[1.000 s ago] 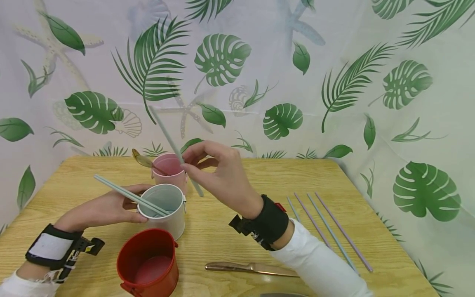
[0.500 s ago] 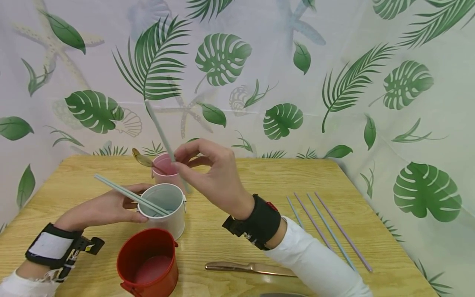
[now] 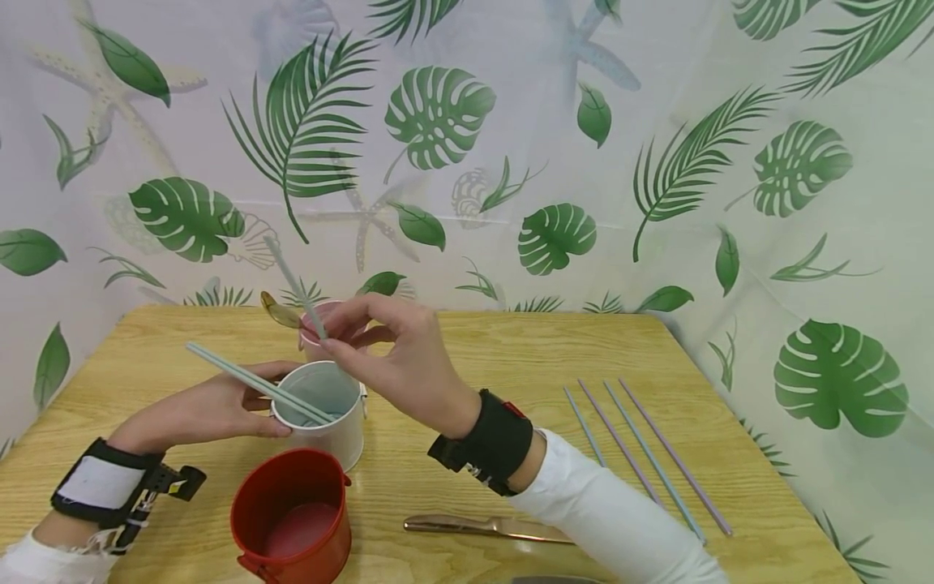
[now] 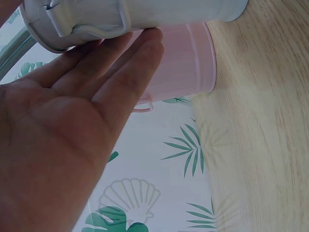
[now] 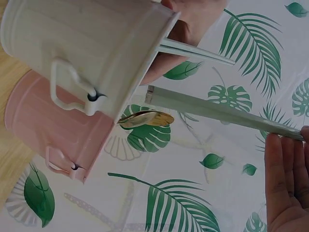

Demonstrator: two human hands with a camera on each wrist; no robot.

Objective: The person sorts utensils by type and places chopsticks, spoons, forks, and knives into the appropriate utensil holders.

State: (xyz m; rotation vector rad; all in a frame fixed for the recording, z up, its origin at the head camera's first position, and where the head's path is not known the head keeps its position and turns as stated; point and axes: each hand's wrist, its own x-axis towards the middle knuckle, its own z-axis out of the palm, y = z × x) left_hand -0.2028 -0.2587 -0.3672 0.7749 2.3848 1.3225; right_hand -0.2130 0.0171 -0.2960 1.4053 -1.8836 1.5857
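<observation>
My right hand (image 3: 397, 361) pinches a pale green chopstick (image 3: 293, 282) between thumb and fingers, tilted above the white bucket (image 3: 337, 444). In the right wrist view the chopstick's squared end (image 5: 153, 95) is just outside the bucket's mouth. My left hand (image 3: 204, 414) grips the side of the white bucket, thumb at the front near the rim and fingers behind. Two more pale green chopsticks (image 3: 241, 376) lean out of this bucket to the left. Behind it stands a pink bucket (image 5: 55, 118) with a gold spoon (image 3: 279, 311) leaning from it.
A red bucket (image 3: 337, 539) stands in front of the white one. Near the front edge lies a knife (image 3: 456, 526), partly under my right sleeve. Blue chopsticks (image 3: 655, 462) and purple chopsticks (image 3: 674, 454) lie on the right. A grey object (image 3: 554, 580) shows at the bottom edge.
My right hand has moved left and, most recently, down with the chopstick, from right of the buckets to over the white bucket's rim. My left hand and the buckets have stayed put.
</observation>
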